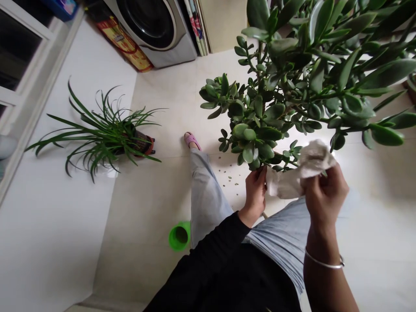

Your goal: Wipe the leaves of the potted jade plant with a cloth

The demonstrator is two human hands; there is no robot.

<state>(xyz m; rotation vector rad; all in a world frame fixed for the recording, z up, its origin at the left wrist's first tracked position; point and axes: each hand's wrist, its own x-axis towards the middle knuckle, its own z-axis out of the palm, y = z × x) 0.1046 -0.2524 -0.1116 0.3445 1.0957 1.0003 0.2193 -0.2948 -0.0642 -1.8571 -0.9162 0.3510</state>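
Note:
A large jade plant [260, 121] with thick green leaves spreads over the upper right of the head view. My left hand [255, 190] is closed at its lower edge, with the thumb and fingers pinched by the leaves. What that pinch holds is partly hidden; a leaf or stem seems to be at the fingertips. A crumpled white cloth [313, 160] is bunched in my right hand [326, 195], just below the foliage. Its loose end hangs toward my left hand, close to the fingers.
A green cup [179, 236] stands on the floor beside my leg. A spider-like potted plant [110, 130] is at the left by the white wall. Small fallen leaf bits [229, 177] lie on the tiles. Behind are a washing machine [172, 47] and a red-yellow package [125, 37].

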